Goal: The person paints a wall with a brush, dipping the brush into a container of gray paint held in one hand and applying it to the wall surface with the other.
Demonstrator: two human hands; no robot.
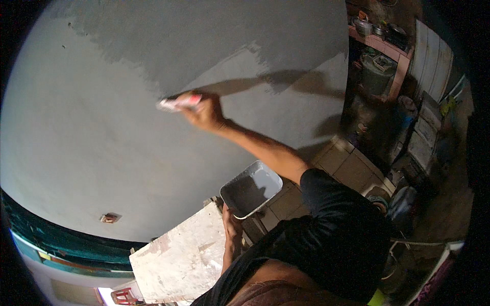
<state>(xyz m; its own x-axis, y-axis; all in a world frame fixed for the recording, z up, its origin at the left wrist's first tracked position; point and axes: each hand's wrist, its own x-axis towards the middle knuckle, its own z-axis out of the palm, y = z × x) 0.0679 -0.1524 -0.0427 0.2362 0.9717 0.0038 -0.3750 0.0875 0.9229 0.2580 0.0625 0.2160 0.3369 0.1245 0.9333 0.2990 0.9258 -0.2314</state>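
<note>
My right hand reaches up and to the left, closed around a paintbrush with some red on its hand end. The brush is blurred, and its pale end is at the wall, by the lower border of a darker grey painted area. Lower down, my left hand grips the near edge of a rectangular tray with rounded corners. Light grey paint lies in the tray, partly under a shadow. The fingers beneath the tray are hidden.
A paint-stained white tabletop stands left of my left hand. A small box is set low in the wall. Tiled floor lies to the right, with a pink shelf, pots and a large bucket beyond.
</note>
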